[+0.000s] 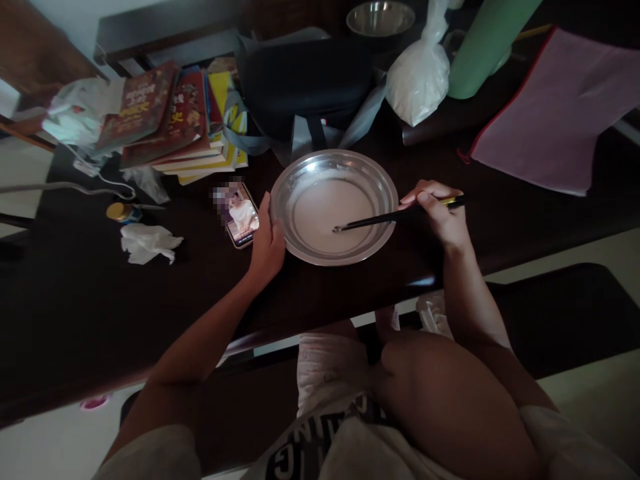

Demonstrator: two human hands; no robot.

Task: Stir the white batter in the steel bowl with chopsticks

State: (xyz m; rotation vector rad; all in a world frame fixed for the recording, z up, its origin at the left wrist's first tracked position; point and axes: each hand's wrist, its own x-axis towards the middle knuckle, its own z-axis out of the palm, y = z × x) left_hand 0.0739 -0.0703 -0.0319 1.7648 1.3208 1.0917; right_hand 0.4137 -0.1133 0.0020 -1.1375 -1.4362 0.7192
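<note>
Silver metal bowl (386, 187) on dark surface (200, 293), w/ whitish liquid (320, 207) inside. L hand (270, 243) holds bowl's L side at rim; R hand (443, 210) grasps black chopsticks (380, 218), tips at liquid. Phone (244, 223), screen lit, just beside L hand. Crumpled tissue (149, 243) further L; stacked books (175, 123) behind. Tied white bag (420, 80) beyond bowl, upper R.

2 bowls (334, 260) (381, 20), 1 ph. (243, 215), 2 hnds (269, 243) (443, 215)
</note>
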